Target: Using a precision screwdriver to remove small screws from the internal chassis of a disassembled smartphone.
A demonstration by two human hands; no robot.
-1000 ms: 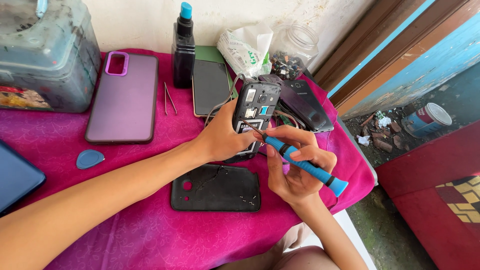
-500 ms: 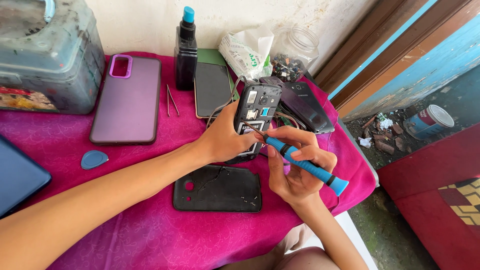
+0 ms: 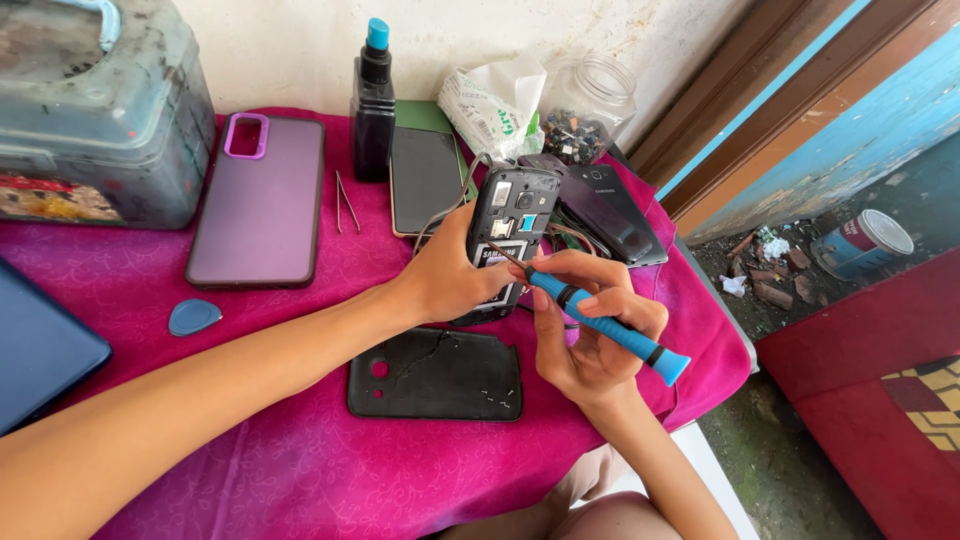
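Between the two hands, an opened black phone (image 3: 510, 235) with its back removed is gripped by the left hand (image 3: 450, 275). A blue-handled screwdriver (image 3: 600, 322) is grasped in the right hand (image 3: 590, 335), tip touching the phone. Below both hands, a cracked back cover (image 3: 435, 373) is laid on pink cloth (image 3: 300, 450).
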